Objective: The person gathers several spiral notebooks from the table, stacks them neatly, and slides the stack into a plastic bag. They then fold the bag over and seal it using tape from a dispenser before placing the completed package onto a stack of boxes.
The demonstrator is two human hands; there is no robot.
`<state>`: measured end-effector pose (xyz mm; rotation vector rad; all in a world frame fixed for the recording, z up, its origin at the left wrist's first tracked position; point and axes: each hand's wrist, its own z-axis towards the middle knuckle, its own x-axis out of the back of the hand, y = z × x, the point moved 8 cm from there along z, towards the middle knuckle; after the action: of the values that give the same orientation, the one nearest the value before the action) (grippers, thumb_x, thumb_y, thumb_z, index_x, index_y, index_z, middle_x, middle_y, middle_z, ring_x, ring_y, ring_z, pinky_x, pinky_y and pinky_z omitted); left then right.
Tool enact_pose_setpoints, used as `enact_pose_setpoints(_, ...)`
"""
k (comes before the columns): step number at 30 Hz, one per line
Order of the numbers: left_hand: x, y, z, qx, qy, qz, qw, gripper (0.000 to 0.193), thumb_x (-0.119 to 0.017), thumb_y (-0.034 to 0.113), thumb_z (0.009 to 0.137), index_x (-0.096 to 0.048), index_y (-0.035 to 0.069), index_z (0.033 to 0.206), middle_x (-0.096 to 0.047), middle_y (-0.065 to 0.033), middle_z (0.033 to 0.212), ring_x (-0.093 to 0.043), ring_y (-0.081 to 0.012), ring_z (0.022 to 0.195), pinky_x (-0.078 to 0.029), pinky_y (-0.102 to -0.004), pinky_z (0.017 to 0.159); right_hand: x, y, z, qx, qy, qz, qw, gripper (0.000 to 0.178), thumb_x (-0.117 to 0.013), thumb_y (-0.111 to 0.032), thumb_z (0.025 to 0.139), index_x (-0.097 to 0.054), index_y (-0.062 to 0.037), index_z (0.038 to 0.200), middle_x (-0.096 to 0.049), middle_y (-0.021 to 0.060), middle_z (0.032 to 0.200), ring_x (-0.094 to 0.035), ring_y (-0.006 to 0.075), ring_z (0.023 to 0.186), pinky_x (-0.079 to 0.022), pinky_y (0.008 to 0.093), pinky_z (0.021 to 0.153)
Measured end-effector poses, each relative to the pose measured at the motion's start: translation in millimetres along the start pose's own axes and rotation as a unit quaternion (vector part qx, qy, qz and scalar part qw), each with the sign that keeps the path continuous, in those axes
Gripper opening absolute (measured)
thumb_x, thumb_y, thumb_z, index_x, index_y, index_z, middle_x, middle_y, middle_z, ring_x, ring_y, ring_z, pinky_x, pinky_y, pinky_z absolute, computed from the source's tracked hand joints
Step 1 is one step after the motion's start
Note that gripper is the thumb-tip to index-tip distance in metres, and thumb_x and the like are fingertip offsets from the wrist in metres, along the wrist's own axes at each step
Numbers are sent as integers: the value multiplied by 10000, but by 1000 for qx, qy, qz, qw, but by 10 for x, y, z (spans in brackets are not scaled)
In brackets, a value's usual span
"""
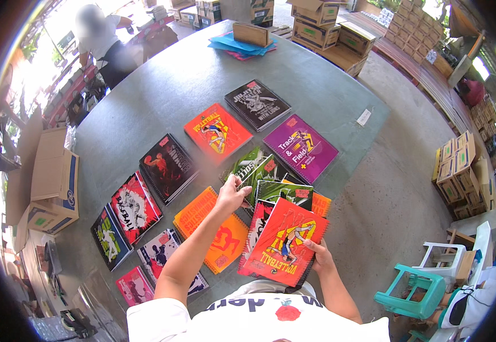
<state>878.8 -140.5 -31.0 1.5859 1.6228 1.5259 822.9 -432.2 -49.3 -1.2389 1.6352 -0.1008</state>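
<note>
My right hand (318, 256) grips a fanned stack of spiral notebooks at its right edge. On top lies an orange-red notebook (288, 239) with a player figure; red-and-white, green and orange covers stick out beneath. My left hand (232, 195) reaches over the table, its fingers closed on the edge of a green notebook (255, 165) with a white pattern. Under my left forearm lies a yellow-orange notebook (228, 246), partly hidden. Beyond the hands are a purple notebook (300, 148), another orange-red notebook (218, 132) and a black notebook (257, 104).
More notebooks lie at left, among them a black-and-red notebook (168, 166) and a pink notebook (135, 286). Blue sheets (238, 43) sit at the table's (162, 85) far end. An open carton (51, 171) stands left, teal stools (410, 292) right. A person (102, 43) is far left.
</note>
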Motion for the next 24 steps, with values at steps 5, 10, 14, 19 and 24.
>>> enact_pose_setpoints(5, 348, 258, 254, -106, 63, 71, 990, 291, -683, 152, 764, -506, 20, 952, -582, -136, 909, -593, -239, 826, -506, -365, 690, -107, -79, -43, 6, -6, -3, 1000, 566, -649, -67, 746, -397, -15, 1250, -538, 134, 1163, -564, 246, 1036, -481, 393, 878)
enact_pose_setpoints(10, 168, 1110, 627, -321, 101, 275, 901, 391, -660, 104, 719, -536, 12, 1078, -551, -157, 1097, -476, -302, 1108, -388, -391, 928, 21, -54, 3, 0, 42, -45, 998, 569, -672, -84, 711, -426, -5, 1218, -560, 142, 1137, -574, 247, 1016, -479, 395, 874)
enact_pose_setpoints(14, -201, 1411, 1235, -457, 133, 492, 729, 416, -506, 78, 794, -466, 42, 1206, -496, -143, 1213, -434, -302, 1174, -347, -420, 986, -12, -63, -23, -4, 54, -43, 998, 558, -678, -90, 707, -441, -5, 1204, -564, 141, 1131, -577, 248, 1011, -479, 392, 872)
enact_pose_setpoints(19, -442, 1209, 1722, -448, 33, 565, 691, 282, -512, 100, 806, -498, 38, 1080, -576, -103, 995, -562, -241, 996, -483, -334, 815, -31, -67, -53, -27, 75, -3, 997, 514, -649, -75, 720, -456, -3, 1190, -572, 136, 1123, -583, 251, 1004, -479, 389, 872)
enact_pose_setpoints(24, 72, 2096, 805, -598, 136, 303, 730, 271, -499, -17, 745, -541, 16, 1011, -608, -122, 942, -600, -287, 868, -511, -374, 733, 51, -34, -11, -42, 62, 1, 997, 534, -643, -114, 737, -443, -1, 1218, -556, 147, 1159, -568, 260, 1036, -464, 406, 896)
